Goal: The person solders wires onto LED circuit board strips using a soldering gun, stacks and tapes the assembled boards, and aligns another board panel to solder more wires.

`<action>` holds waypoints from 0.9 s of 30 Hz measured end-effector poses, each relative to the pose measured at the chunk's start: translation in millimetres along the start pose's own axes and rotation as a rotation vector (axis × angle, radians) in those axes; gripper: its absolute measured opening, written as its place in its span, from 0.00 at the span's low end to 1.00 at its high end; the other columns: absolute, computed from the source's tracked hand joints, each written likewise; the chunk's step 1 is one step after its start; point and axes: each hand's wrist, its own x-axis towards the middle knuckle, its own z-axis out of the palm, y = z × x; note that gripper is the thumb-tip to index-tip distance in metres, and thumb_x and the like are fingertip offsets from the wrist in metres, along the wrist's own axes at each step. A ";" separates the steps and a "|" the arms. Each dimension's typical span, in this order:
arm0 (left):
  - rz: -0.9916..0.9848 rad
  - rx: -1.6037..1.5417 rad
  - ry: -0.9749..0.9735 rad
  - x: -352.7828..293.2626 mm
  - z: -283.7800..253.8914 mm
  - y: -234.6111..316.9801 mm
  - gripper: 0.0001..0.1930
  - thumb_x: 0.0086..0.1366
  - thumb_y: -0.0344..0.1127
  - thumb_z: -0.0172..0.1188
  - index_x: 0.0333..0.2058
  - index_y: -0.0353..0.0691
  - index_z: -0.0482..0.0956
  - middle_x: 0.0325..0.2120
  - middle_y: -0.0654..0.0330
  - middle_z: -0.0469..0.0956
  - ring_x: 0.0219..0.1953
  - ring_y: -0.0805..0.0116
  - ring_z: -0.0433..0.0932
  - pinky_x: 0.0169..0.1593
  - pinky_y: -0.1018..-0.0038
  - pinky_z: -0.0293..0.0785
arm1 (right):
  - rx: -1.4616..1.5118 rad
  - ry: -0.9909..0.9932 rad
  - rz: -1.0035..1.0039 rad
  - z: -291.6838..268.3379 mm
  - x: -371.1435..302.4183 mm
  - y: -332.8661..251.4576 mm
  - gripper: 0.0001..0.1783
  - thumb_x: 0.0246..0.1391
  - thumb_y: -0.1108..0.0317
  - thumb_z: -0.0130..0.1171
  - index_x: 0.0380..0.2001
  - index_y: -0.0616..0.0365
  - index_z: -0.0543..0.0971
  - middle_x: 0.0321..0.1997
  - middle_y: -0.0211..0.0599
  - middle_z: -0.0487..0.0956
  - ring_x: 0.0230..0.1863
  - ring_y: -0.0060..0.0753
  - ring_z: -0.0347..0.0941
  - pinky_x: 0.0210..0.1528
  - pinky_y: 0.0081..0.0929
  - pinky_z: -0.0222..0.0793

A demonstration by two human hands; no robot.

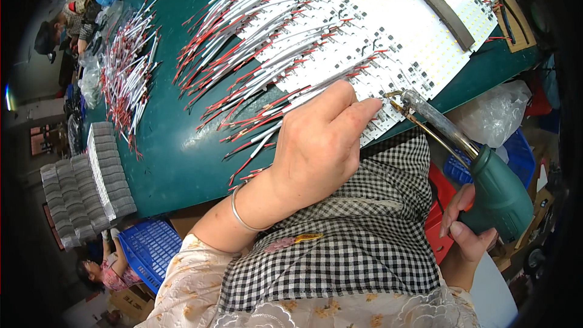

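Note:
My right hand (464, 234) grips the green handle of a soldering gun (501, 191). The gun's metal barrel points up and left, and its tip is beside the fingertips of my left hand (322, 140). Those fingers are pinched over the near edge of the white LED circuit boards (404, 9); what they hold is hidden. Red and white wires (261, 54) fan out leftward in rows from the boards' connection points, and some pass beneath my left hand.
A dark curved bar (434, 3) lies across the boards. Loose wires (130, 67) are heaped on the green table (176, 173), with stacked grey strips (91, 182) at its left corner. Blue baskets (152, 249) and a clear plastic bag (495, 112) are off its edges. Other people sit at left.

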 end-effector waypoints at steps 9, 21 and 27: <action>0.005 -0.021 0.008 -1.3 1.3 -3.0 0.16 0.45 0.16 0.62 0.35 0.35 0.82 0.19 0.58 0.70 0.19 0.67 0.71 0.22 0.75 0.66 | -0.092 0.044 0.049 4.2 0.1 -2.3 0.22 0.41 0.75 0.62 0.39 0.70 0.66 0.25 0.40 0.69 0.17 0.25 0.66 0.15 0.19 0.68; 0.043 0.000 -0.015 0.4 0.2 -2.8 0.15 0.44 0.17 0.56 0.33 0.34 0.78 0.21 0.56 0.68 0.20 0.58 0.72 0.22 0.67 0.69 | 0.043 -0.032 -0.059 -11.2 5.3 0.1 0.34 0.42 0.71 0.62 0.50 0.75 0.60 0.20 0.37 0.69 0.12 0.24 0.64 0.13 0.18 0.66; -0.021 -0.024 -0.024 0.0 -1.1 0.6 0.14 0.46 0.17 0.59 0.34 0.36 0.81 0.20 0.58 0.70 0.20 0.63 0.71 0.23 0.72 0.68 | 0.112 -0.031 -0.099 -18.2 0.3 -1.1 0.34 0.42 0.71 0.61 0.51 0.76 0.60 0.19 0.35 0.68 0.12 0.23 0.65 0.11 0.17 0.66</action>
